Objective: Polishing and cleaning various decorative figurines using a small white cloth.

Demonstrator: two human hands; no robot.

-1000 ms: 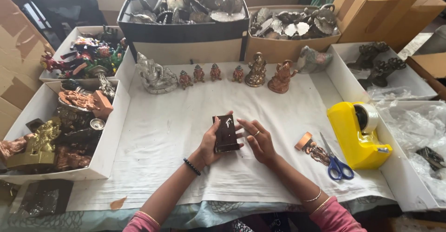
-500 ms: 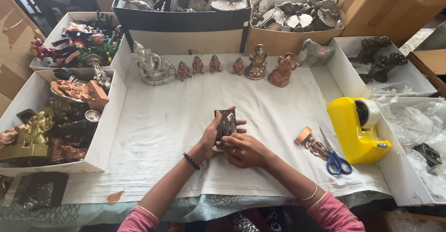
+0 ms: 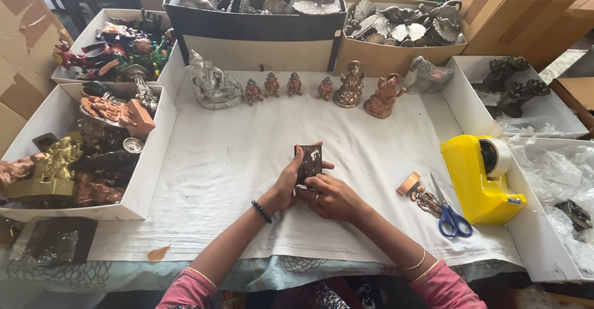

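A: Far left, white tray (image 3: pixel 143 193) full of brass and copper figures. Untouched. Second tray (image 3: pixel 93 21) behind it holds painted ones.

B: Mid-cloth?

A: Both hands together on one small dark plaque (image 3: pixel 308 162), held upright just above the white cloth (image 3: pixel 223 160). Left hand (image 3: pixel 289 182) clamps its left edge and back, thumb up the side. Right hand (image 3: pixel 331 196) cupped under the bottom edge, fingers curled, touching the left.

B: Step?

A: Looks like inspecting or orienting the piece. It isn't set down, and I see no wrap on it.

B: Back row?

A: Silver idol (image 3: pixel 212 86), four small red figures (image 3: pixel 271 85), two copper idols (image 3: pixel 369 91) lined up along the boxes. All well apart from the hands.

B: Right side?

A: Small copper piece (image 3: pixel 421 191) beside blue scissors (image 3: pixel 450 213), then yellow tape dispenser (image 3: pixel 477 176). Clear film (image 3: pixel 557 173) in the far right tray.

B: Next move needs?

A: My guess: one hand has to come free while the other keeps its clamp, or the plaque drops flat. Tape and scissors sit nearest the right hand.
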